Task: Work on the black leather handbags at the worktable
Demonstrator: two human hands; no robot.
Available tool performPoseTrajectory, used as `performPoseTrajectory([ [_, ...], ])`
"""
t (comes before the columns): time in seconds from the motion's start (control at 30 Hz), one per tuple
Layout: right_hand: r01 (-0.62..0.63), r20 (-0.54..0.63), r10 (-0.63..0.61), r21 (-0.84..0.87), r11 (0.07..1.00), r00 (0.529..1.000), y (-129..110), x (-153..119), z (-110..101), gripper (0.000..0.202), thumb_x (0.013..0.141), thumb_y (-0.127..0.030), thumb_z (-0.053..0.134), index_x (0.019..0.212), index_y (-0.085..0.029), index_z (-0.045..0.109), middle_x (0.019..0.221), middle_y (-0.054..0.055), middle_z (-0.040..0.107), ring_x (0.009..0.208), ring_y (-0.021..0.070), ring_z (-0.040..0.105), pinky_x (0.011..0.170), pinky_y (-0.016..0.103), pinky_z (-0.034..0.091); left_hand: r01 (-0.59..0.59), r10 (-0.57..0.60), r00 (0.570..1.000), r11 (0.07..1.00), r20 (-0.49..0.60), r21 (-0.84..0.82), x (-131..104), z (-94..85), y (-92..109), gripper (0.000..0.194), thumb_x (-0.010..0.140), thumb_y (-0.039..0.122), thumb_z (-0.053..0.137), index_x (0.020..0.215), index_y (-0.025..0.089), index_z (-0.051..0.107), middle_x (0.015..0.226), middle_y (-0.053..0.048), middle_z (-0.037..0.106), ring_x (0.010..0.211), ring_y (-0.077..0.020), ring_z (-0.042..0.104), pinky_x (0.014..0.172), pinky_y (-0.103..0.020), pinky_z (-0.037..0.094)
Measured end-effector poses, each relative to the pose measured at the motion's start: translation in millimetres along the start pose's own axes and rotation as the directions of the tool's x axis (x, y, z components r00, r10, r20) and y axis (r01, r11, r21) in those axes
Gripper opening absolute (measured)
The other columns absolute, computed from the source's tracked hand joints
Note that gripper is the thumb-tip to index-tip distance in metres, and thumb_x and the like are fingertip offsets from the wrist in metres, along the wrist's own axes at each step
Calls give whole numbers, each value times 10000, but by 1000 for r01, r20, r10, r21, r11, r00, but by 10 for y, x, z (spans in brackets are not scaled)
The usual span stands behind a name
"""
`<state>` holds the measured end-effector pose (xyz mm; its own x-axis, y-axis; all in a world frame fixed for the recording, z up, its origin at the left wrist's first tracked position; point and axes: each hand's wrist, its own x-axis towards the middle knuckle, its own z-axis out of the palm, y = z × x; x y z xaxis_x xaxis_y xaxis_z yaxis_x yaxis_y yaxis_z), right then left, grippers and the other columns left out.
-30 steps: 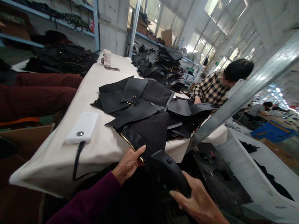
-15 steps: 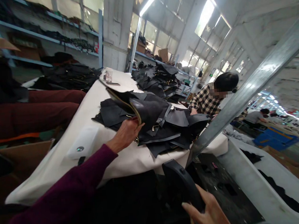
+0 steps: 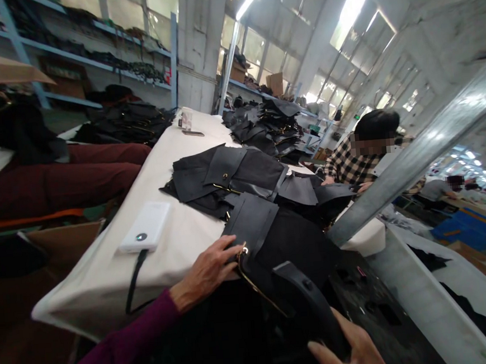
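A black leather-like piece (image 3: 291,234) with a gold zipper along its near edge hangs over the table's front edge. My left hand (image 3: 208,270) grips its left edge beside the gold zipper pull, fingers closed on the material. Lower right, my right hand (image 3: 353,350) is wrapped round a curved black handle-like object (image 3: 308,294), whose lower end is hidden by the hand. Behind the piece lies a pile of similar black pieces (image 3: 251,173), some with gold zippers.
On the white-covered table (image 3: 182,265) rest a white power bank (image 3: 148,226) with a black cable, and a phone (image 3: 192,133). A slanted metal post (image 3: 416,140) stands right. A seated co-worker in a checked shirt (image 3: 346,162) is beyond; another person's legs (image 3: 95,179) are left.
My left hand has brought the zippered black piece from the pile toward me and laid it down over the table's edge. My right hand still grips the curved black object.
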<state>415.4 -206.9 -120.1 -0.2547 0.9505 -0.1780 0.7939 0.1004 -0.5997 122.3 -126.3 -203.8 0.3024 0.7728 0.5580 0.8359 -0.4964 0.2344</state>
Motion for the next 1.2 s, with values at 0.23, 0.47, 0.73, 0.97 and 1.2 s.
performPoseTrajectory([
  [0.23, 72, 24, -73, 37, 997, 997, -163, 307, 178, 259, 772, -371, 522, 868, -130, 534, 642, -15, 508, 569, 91, 489, 529, 186, 394, 265, -273, 962, 920, -11, 287, -140, 28, -21, 582, 732, 291, 717, 1188, 15, 483, 1235, -205, 472, 1170, -338, 387, 995, -496, 364],
  [0.47, 50, 58, -58, 121, 991, 997, -201, 456, 296, 260, 768, -346, 547, 908, -127, 532, 640, -16, 536, 539, 92, 521, 509, 184, 412, 274, -275, 960, 904, -44, 327, -106, 102, 29, 429, 768, 172, 649, 1176, 170, 518, 1285, -137, 447, 1203, -337, 363, 1007, -525, 325],
  [0.73, 22, 53, -26, 73, 997, 998, -130, 389, 203, 286, 788, -396, 530, 905, -135, 526, 621, -20, 538, 545, 95, 530, 526, 184, 422, 115, -65, 979, 960, -195, 255, -183, 288, 10, 189, 886, 118, 450, 1024, 161, 572, 1187, -100, 519, 1149, -257, 428, 1056, -495, 264],
  [0.97, -2, 11, 1, 57, 998, 1000, 5, 279, 160, 281, 773, -367, 518, 933, -137, 534, 667, -6, 539, 585, 106, 527, 544, 198, 418, -3, -5, 983, 999, -181, -42, -77, 354, 108, 176, 892, 94, 371, 857, 100, 543, 881, -103, 551, 877, -224, 498, 821, -371, 415],
  [1.2, -17, 32, 14, 99, 995, 999, -6, 157, 179, 326, 781, -417, 524, 937, -130, 514, 641, -10, 536, 566, 104, 518, 546, 203, 416, 508, -574, 783, 366, 241, -779, -57, 157, 183, 226, 789, 340, 526, 690, 138, 518, 613, -4, 499, 568, -127, 453, 519, -227, 338],
])
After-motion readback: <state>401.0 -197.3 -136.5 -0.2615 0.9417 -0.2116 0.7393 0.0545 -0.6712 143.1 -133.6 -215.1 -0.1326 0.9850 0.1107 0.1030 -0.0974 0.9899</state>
